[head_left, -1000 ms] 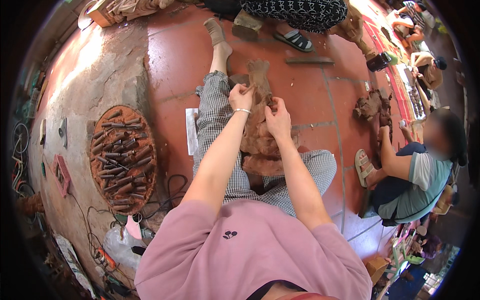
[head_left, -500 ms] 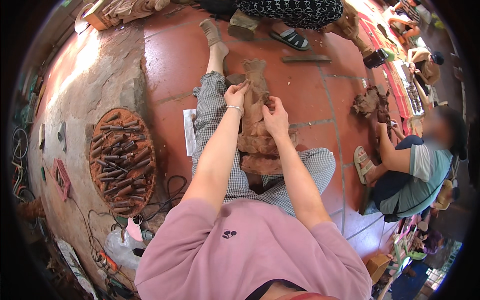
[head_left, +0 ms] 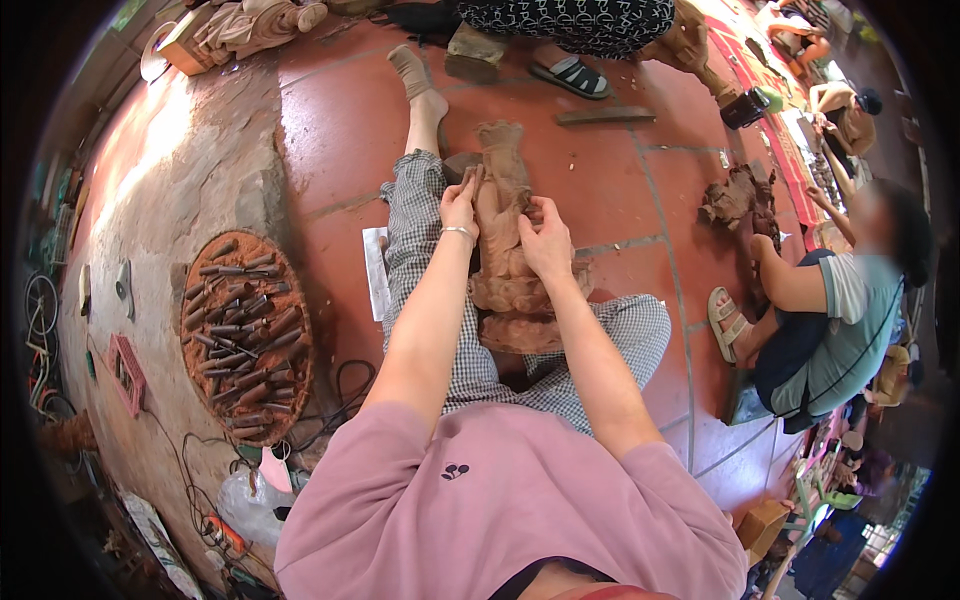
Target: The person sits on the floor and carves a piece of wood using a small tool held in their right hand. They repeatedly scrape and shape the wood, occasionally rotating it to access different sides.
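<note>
A brown carved wooden statue (head_left: pixel 503 215) lies lengthwise between my legs, its broad, tiered base nearest me. My left hand (head_left: pixel 459 207), with a bracelet at the wrist, touches the statue's left edge, fingers pressed together and pointing away from me. Across from it, my right hand (head_left: pixel 546 240) bends its fingers against the statue's right side. Whether either hand pinches something small is hidden from view. Both forearms reach forward over my checked trousers (head_left: pixel 415 215).
To the left, a round tray (head_left: pixel 308 350) holds many metal gouges. A pink basket (head_left: pixel 127 375) and cables lie beyond it. At right a co-worker (head_left: pixel 840 310) squats by a dark carved piece (head_left: pixel 740 200). Ahead are a wooden block (head_left: pixel 474 55), a flat bar (head_left: pixel 605 116) and someone's sandalled foot.
My left hand has slid from over the statue to its left edge, and its fingers have straightened. My right hand stays on the right side. The co-worker's far arm has lifted.
</note>
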Demonstrator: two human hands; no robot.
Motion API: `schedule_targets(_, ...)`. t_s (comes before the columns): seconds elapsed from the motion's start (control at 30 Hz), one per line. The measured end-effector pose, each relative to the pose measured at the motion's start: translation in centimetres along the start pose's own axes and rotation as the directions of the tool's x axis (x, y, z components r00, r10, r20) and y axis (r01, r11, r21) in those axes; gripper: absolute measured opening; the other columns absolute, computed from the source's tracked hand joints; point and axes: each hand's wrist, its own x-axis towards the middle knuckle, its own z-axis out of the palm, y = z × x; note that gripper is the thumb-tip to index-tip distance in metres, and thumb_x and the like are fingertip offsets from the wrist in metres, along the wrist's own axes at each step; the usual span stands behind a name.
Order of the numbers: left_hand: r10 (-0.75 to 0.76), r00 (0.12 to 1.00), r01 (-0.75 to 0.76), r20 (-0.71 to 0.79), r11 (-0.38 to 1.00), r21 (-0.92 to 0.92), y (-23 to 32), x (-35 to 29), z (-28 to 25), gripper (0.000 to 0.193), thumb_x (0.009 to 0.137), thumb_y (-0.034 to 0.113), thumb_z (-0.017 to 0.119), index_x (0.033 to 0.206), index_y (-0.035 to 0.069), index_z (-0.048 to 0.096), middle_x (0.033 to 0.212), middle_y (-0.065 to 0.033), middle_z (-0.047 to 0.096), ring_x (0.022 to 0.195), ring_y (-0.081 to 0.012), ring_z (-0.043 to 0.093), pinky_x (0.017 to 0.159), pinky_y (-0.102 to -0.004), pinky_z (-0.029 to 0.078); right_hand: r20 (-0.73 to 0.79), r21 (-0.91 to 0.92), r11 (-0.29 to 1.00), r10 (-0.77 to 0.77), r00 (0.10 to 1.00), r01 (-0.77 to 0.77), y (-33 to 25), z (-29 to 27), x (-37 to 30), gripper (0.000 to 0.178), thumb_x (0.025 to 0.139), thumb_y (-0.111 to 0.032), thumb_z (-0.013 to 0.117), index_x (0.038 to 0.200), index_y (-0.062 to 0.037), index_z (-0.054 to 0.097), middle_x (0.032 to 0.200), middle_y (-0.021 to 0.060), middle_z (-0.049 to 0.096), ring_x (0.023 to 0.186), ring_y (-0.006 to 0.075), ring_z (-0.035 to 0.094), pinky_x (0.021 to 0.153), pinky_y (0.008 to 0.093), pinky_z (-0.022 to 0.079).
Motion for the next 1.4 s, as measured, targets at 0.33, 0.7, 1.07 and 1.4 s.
schedule_targets(0.33, 0.194, 0.974, -0.181, 0.119, 0.977, -0.116, -1.7, -1.4, -0.6, 0.023, 0.09, 0.005, 0.07, 0.081, 0.011, 0.05, 0.1, -0.0051, 0.068, 0.093, -0.0188, 0.065, 0.085, -0.0351, 0.055, -0.022, 0.084, 0.996, 0.002, 1.0, -0.001, 1.1, 0.2, 0.5, 0.032, 0.086, -0.016, 0.063, 0.116, -0.005, 0.057, 0.093, 0.0126, 0.071, 0.085, 0.0292, 0.07, 0.078, 0.0407, 0.054)
schedule_targets(0.7, 0.396, 0.883, -0.455, 0.251, 0.854, 0.252, -3.8, -2.7, -2.7, 0.022, 0.087, 0.006, 0.072, 0.078, 0.005, 0.052, 0.122, -0.0187, 0.065, 0.109, -0.0238, 0.064, 0.09, -0.0346, 0.052, -0.047, 0.039, 0.999, -0.037, 0.998, 0.039, 2.0, 0.3, 0.6, 0.037, 0.088, -0.016, 0.064, 0.122, -0.0046, 0.056, 0.099, 0.0156, 0.07, 0.079, 0.0247, 0.07, 0.075, 0.0368, 0.054)
schedule_targets(1.07, 0.631, 0.611, -0.701, 0.477, 0.152, 0.696, -0.3, -6.1, 0.9, 0.015, 0.071, 0.0, 0.068, 0.076, 0.002, 0.053, 0.119, -0.016, 0.065, 0.105, -0.0356, 0.063, 0.089, -0.0421, 0.05, -0.025, 0.118, 0.993, 0.021, 0.999, -0.018, 1.5, 0.0, 0.3, 0.029, 0.087, -0.016, 0.063, 0.113, -0.0048, 0.058, 0.095, 0.0136, 0.071, 0.089, 0.0297, 0.069, 0.079, 0.0421, 0.053)
schedule_targets(1.4, 0.555, 0.781, -0.537, 0.285, 0.364, 0.761, 1.0, -3.7, 2.9, 0.018, 0.078, 0.012, 0.076, 0.072, -0.001, 0.065, 0.096, -0.016, 0.074, 0.088, -0.0321, 0.07, 0.079, -0.0393, 0.054, -0.02, 0.089, 0.996, -0.009, 1.0, 0.011, 1.6, 0.3, 0.5, 0.033, 0.088, -0.015, 0.064, 0.117, -0.0015, 0.057, 0.098, 0.0166, 0.07, 0.083, 0.0255, 0.07, 0.078, 0.0369, 0.054)
